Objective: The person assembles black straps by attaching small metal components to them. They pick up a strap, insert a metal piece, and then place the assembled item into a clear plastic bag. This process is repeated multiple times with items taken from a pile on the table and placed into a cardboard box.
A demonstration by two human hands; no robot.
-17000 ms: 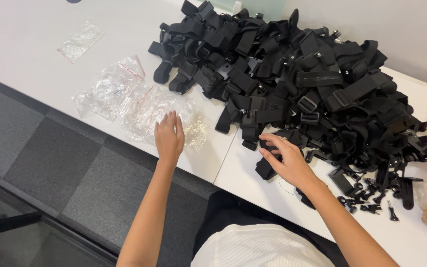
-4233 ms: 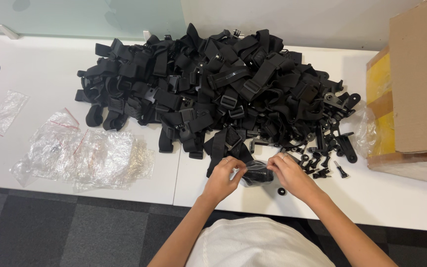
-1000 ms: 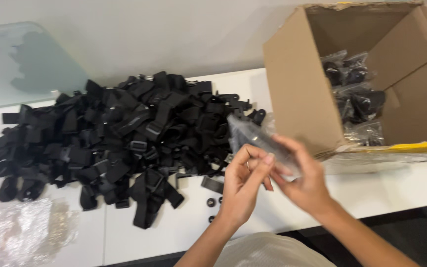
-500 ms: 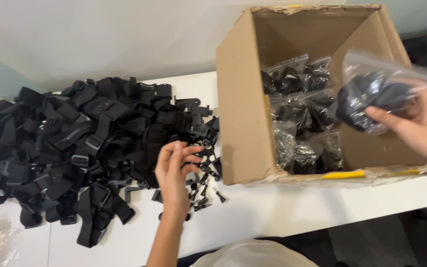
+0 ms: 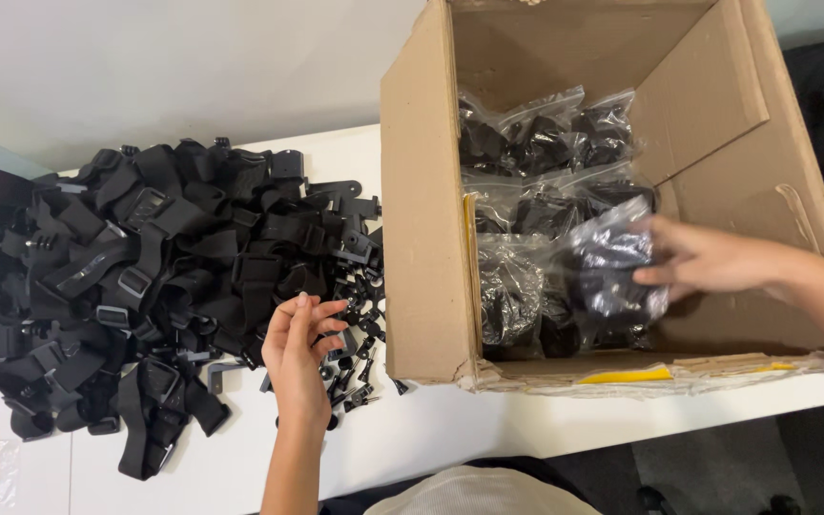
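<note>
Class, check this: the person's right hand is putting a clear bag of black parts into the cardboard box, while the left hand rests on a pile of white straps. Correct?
Not quite. The head view shows the straps are black, not white. The right hand does hold the bag inside the cardboard box, and the left hand is at the pile's edge.

We see a clear plastic bag stuffed with black straps and clips (image 5: 612,272), crinkled and glossy, lying tilted inside the open brown cardboard box (image 5: 422,238), on top of the other filled clear bags (image 5: 536,143) packed there. Beside the box, small black plastic screws and clips (image 5: 360,329) lie scattered on the white table at the edge of a big heap of black webbing straps with buckles (image 5: 135,277).
</note>
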